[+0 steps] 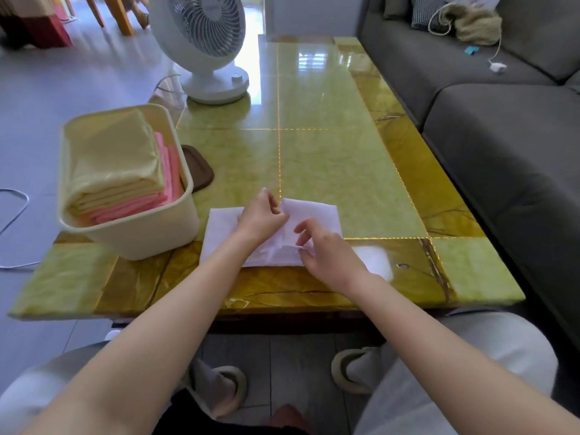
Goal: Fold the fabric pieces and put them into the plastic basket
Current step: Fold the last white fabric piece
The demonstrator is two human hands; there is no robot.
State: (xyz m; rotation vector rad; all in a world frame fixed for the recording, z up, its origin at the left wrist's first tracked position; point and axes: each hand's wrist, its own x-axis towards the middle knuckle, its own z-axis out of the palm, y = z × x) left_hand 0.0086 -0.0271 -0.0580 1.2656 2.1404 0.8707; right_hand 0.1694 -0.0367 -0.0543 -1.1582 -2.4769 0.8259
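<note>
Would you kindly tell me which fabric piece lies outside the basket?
The white fabric on the table; the yellow fabric and pink fabric lie folded in the basket.

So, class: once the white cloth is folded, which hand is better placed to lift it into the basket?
Left, probably. The left hand grips the white cloth on the side nearest the basket; the right hand would have to cross over.

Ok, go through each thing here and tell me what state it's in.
white fabric: on the table, partly folded.
left hand: pinches the white fabric near its far edge.
right hand: pinches a fold of it.
plastic basket: upright, holding folded fabric.
yellow fabric: folded, in basket.
pink fabric: folded, in basket.
fan: upright; running or not, cannot tell.
</note>
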